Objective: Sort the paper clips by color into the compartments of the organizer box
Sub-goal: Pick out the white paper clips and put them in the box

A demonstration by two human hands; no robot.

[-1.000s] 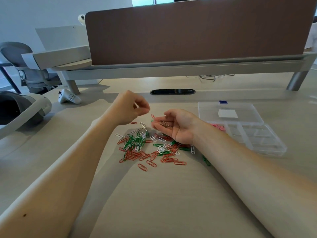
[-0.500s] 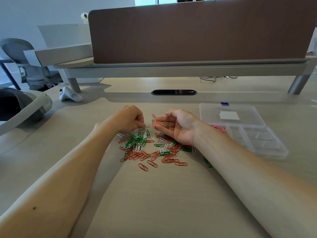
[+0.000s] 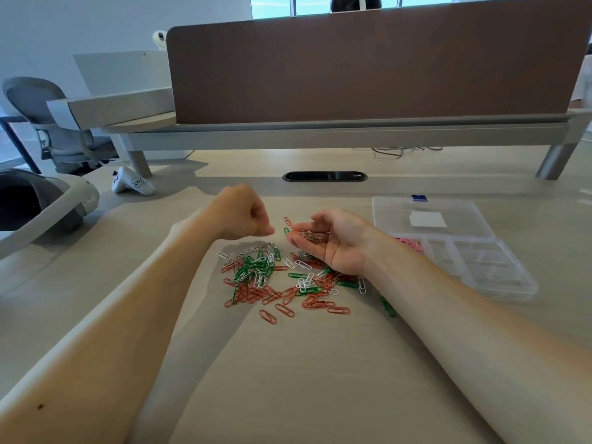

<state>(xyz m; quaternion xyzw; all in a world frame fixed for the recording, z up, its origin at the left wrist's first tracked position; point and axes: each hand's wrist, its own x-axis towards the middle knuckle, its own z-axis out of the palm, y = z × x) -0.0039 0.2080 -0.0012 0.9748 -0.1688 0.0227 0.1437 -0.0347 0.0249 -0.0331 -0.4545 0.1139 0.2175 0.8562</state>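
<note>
Pile of clips (image 3: 278,280): red, green, white, mixed; flat on desk (image 3: 320,379), centre, between both forearms

Left hand (image 3: 243,213): raised over far-left edge of pile, knuckles up, fingers curled in, thumb tip against forefinger tip in a pinch pointing right; whether a clip sits in the pinch, can't tell

Right hand (image 3: 336,241): palm up at far-right part of pile, fingers half curled into a cup round a bunch of metal-coloured clips (image 3: 312,235) lying across palm & fingers; fingertips near left hand's pinch, not touching

Red clip (image 3: 287,221): on desk in the gap between the hands

Green clip (image 3: 387,306): alone, just beside right forearm, apart from pile

Organizer box (image 3: 499,283): clear plastic, open, right of right hand; lid (image 3: 429,209) laid back flat w/ white label

Pink clips (image 3: 411,244): in box, far-left compartment, next to hinge

Misc: brown divider (image 3: 352,59) at desk back; black cable slot (image 3: 324,176); white controller (image 3: 133,185) & headset (image 3: 48,203) far left
</note>
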